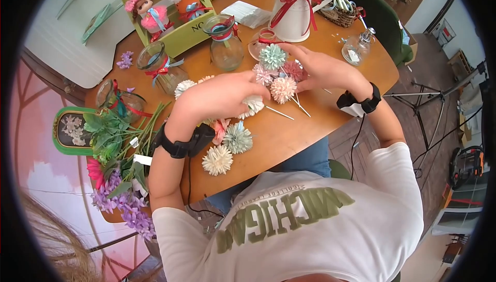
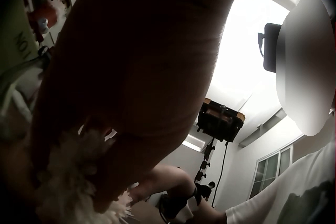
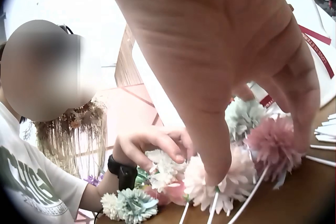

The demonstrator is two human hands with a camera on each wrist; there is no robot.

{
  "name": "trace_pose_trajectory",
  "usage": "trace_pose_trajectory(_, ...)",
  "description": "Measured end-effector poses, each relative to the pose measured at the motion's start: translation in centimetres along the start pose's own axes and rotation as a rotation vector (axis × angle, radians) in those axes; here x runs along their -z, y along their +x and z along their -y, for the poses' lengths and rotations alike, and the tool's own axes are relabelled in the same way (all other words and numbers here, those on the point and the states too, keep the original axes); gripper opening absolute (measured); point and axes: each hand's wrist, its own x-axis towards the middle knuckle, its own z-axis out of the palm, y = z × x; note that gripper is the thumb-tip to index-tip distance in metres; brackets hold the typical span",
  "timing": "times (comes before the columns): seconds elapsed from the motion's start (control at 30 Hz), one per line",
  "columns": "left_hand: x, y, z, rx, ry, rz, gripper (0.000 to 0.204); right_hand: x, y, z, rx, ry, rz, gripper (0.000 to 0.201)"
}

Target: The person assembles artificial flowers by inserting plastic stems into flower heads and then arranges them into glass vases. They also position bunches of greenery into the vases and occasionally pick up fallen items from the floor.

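Note:
My left hand (image 1: 222,95) pinches a white artificial flower (image 1: 253,107) between thumb and fingers; its white stem points right. In the left wrist view that flower (image 2: 71,176) shows pale under the dark hand. Spread over a cluster of artificial flowers, my right hand (image 1: 328,70) has its thumb against the peach flower (image 3: 239,176) and its fingertips beside the mauve flower (image 3: 275,140). A mint flower (image 1: 272,56) and a light pink flower (image 1: 265,74) belong to this cluster. Below my left wrist lie a cream flower (image 1: 217,159) and a grey-green flower (image 1: 237,137).
Glass vases with ribbons (image 1: 226,44) stand along the far side, before a green box (image 1: 183,36) with two dolls. Behind the cluster is a white ribboned pot (image 1: 292,16). A glass spray bottle (image 1: 356,47) stands right; purple flowers (image 1: 121,199) and leaves lie at left.

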Motion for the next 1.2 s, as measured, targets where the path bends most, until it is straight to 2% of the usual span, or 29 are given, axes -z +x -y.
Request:
trace_pose_trajectory(0.07, -0.5, 0.2, 0.4, -0.023, 0.002, 0.013, 0.047, -0.6, 0.7, -0.2, 0.004, 0.039, 0.001, 0.096)
trace_pose_trajectory(0.13, -0.7, 0.6, 0.3, 0.064, -0.013, 0.180, 0.045, -1.3, 1.5, -0.1, 0.101, 0.036, -0.038, 0.086)
trace_pose_trajectory(0.2, -1.2, 0.8, 1.1, 0.049, 0.031, 0.185, 0.044, -1.1, 1.8, 1.5, 0.038, 0.049, 0.015, 0.083)
trace_pose_trajectory(0.27, -1.4, 0.6, 1.6, 0.053, 0.106, 0.081, 0.044, -1.3, 2.2, 1.8, -0.024, 0.061, 0.071, 0.079)
trace_pose_trajectory(0.33, -1.3, 0.4, 2.2, 0.033, 0.123, 0.024, 0.045, -1.9, 3.0, 1.3, 0.218, 0.023, -0.090, 0.079)
trace_pose_trajectory(0.37, -1.3, 0.3, 2.4, 0.013, 0.139, -0.036, 0.045, -1.6, 2.8, 1.0, 0.216, 0.024, -0.090, 0.079)
trace_pose_trajectory(0.43, -1.2, 0.2, 2.2, 0.033, 0.136, -0.091, 0.041, 0.2, 2.4, 2.2, 0.031, 0.149, -0.131, 0.066)
trace_pose_trajectory(0.47, -1.2, 0.2, 2.2, 0.054, 0.133, -0.146, 0.037, 0.6, 2.3, 1.4, 0.029, 0.149, -0.127, 0.066)
trace_pose_trajectory(0.53, -1.1, 0.0, 2.9, 0.017, 0.116, -0.147, 0.041, 1.8, 1.7, -0.9, 0.042, -0.104, -0.134, 0.039)
trace_pose_trajectory(0.57, -1.0, -0.2, 3.3, -0.020, 0.105, -0.149, 0.045, 1.8, 1.0, -1.1, 0.040, -0.105, -0.129, 0.039)
trace_pose_trajectory(0.63, 0.0, -1.1, 2.4, -0.004, 0.086, -0.150, 0.046, 1.6, -0.6, -0.7, -0.120, -0.330, -0.078, 0.015)
trace_pose_trajectory(0.67, 0.6, -1.7, 1.8, 0.015, 0.072, -0.149, 0.046, 1.2, -1.2, -0.8, -0.122, -0.332, -0.075, 0.015)
trace_pose_trajectory(0.73, 1.1, -2.4, 1.6, 0.039, 0.082, -0.162, 0.046, -0.2, -2.2, -1.2, -0.191, -0.470, 0.045, 0.011)
trace_pose_trajectory(0.9, 2.1, -3.5, 0.7, -0.040, 0.105, -0.456, 0.041, -2.3, -3.2, -0.8, -0.201, -0.635, 0.091, 0.009)
trace_pose_trajectory(0.93, 2.2, -3.5, 0.7, -0.054, 0.082, -0.542, 0.040, -2.6, -3.1, -0.8, -0.164, -0.690, 0.086, 0.008)
trace_pose_trajectory(0.97, 2.3, -3.5, 0.6, -0.052, 0.083, -0.543, 0.040, -2.8, -3.0, -0.6, -0.125, -0.744, 0.081, 0.007)
trace_pose_trajectory(1.03, 2.5, -3.2, 0.2, -0.055, 0.028, -0.721, 0.039, -3.2, -2.6, 0.4, -0.091, -0.777, 0.099, 0.005)
trace_pose_trajectory(1.2, 3.2, -3.5, 0.0, 0.059, -0.142, -0.748, 0.036, -2.9, -1.1, 0.5, 0.026, -0.857, 0.110, 0.004)
